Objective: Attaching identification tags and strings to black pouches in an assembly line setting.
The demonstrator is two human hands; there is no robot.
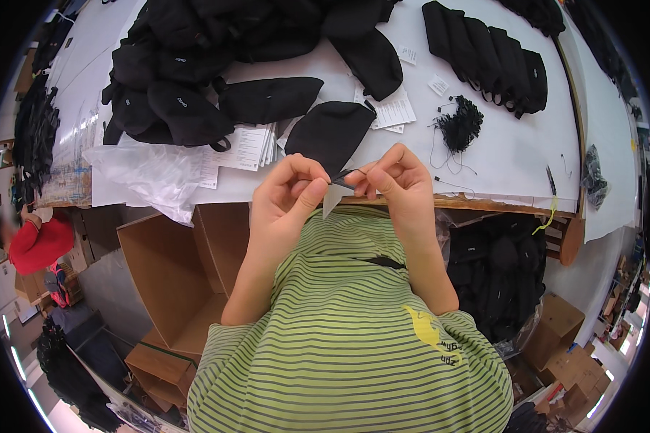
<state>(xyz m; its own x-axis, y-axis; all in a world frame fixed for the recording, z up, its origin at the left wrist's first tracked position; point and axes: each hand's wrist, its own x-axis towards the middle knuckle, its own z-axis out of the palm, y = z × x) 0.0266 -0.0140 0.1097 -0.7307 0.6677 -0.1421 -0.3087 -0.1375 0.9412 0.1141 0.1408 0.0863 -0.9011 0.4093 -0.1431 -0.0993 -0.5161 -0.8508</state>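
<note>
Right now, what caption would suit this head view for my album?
Left hand and right hand pinch a black string and small white tag above a white table.

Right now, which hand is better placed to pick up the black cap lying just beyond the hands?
Probably the left hand: the black cap lies just beyond it, while the right hand pinches the black string.

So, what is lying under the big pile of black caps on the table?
Under the pile of black fabric caps: white paper tags and clear plastic bag stick out; the rest is covered.
</note>
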